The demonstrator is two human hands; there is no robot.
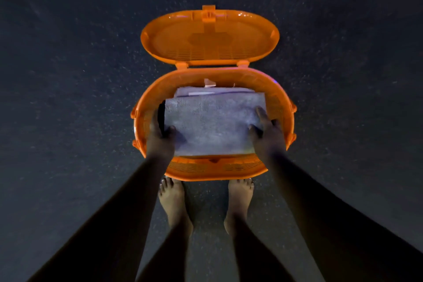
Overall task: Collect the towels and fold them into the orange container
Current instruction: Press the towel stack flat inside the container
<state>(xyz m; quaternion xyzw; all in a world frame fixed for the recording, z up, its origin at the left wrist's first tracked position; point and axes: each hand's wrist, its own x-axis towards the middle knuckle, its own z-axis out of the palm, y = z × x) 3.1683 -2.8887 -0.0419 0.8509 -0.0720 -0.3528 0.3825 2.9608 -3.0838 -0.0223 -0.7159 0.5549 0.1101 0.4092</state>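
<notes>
A person's left hand (160, 137) and right hand (266, 131) are each gripping a side edge of a folded grey towel (212, 126), holding it between them inside the open orange container (283, 107) on the dark speckled floor (68, 75), its hinged lid (209, 39) lying open beyond the grip.

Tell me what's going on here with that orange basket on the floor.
A person standing barefoot over the orange container is lowering a folded grey towel into it. The left hand and right hand grip its opposite edges. Another folded towel already lies underneath. The lid is swung open behind.
</notes>
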